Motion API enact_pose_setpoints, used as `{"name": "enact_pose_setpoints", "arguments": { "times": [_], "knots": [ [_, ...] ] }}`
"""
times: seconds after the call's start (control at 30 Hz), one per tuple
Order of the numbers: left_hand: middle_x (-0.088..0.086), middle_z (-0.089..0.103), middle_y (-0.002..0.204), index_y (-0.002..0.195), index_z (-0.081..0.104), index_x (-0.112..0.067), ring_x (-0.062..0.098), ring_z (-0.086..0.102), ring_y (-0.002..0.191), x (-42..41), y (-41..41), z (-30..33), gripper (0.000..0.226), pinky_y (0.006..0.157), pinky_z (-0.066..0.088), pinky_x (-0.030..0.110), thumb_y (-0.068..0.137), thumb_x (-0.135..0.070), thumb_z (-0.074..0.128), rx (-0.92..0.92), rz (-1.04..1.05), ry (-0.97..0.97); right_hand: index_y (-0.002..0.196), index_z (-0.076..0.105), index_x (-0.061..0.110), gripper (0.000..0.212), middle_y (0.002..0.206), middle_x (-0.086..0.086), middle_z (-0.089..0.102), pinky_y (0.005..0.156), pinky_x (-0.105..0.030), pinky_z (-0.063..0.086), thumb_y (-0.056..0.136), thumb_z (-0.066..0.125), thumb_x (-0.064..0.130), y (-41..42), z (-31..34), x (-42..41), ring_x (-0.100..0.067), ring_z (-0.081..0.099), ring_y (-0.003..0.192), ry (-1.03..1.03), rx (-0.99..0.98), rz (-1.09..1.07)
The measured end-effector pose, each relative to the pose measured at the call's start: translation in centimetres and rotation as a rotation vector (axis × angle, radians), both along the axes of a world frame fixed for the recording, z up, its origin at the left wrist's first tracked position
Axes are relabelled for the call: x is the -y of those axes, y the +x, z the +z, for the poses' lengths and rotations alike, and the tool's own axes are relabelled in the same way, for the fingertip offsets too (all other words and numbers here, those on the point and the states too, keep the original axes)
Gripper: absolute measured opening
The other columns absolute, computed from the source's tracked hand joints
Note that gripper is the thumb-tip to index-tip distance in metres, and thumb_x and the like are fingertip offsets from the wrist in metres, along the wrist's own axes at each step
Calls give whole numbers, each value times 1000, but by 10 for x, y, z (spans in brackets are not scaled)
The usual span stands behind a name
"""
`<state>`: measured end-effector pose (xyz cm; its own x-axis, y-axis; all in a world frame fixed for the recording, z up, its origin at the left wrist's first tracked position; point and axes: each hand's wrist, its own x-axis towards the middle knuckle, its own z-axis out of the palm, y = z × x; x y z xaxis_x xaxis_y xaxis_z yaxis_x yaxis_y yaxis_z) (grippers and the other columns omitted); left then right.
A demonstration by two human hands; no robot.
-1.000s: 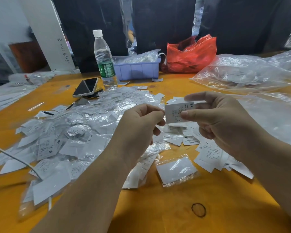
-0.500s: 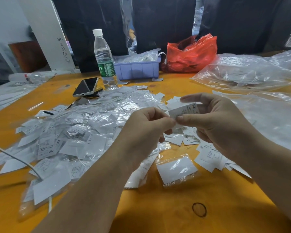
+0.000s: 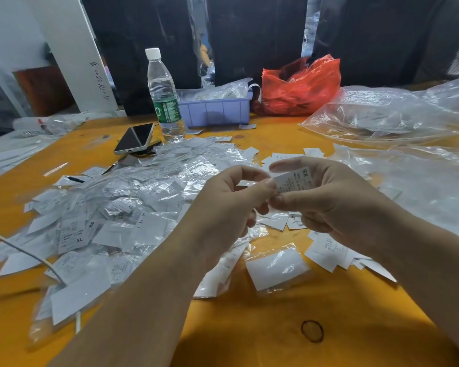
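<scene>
In the head view, a small white paper label printed XS [image 3: 294,182] is held above the middle of the orange desk [image 3: 249,327]. It is pinched at its left edge by the curled fingers of the left hand [image 3: 228,207] and gripped between thumb and forefinger of the right hand [image 3: 337,205]. A heap of white labels in clear plastic sleeves [image 3: 130,207] is spread toward the desk's left edge.

cam: I've one view, head-worn wide-angle | facing: forward and down across the orange desk [image 3: 249,327] | range: close, forearms [image 3: 143,300] enter at the bottom edge, left grip [image 3: 223,207] and right grip [image 3: 337,207] meet mid-frame | depth: reaches the water bottle [image 3: 164,96] and red bag [image 3: 300,86] at the desk's far side, edges bowed by the lens
</scene>
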<state>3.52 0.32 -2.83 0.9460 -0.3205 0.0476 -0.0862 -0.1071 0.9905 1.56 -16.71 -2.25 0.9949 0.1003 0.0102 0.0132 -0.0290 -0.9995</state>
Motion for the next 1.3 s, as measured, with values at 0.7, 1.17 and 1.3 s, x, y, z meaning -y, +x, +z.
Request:
{"name": "enact_pose_setpoints", "arguments": {
  "times": [0.7,1.17,1.3],
  "knots": [
    [-14,51,67,83,62,-33,8,52,65,-14,5,-4,12,55,37,23,86,-21,62,510,271,771,129,56,24,45,128,4,51,90,-29,42,87,69,33,13,-17,18,-16,48,115,-1169,112,-121],
    [-17,59,58,78,67,-30,3,52,51,-7,4,-8,14,49,41,22,84,-23,56,338,128,602,109,69,19,30,78,11,63,62,-23,48,88,55,3,11,-18,12,-5,59,69,-958,440,-197],
    [-11,64,66,82,67,-31,2,58,62,-3,5,-11,16,51,45,21,91,-32,54,318,99,558,104,71,20,25,79,10,65,62,-19,50,87,63,4,8,-15,8,-6,60,69,-813,588,-212]
  ]
}}
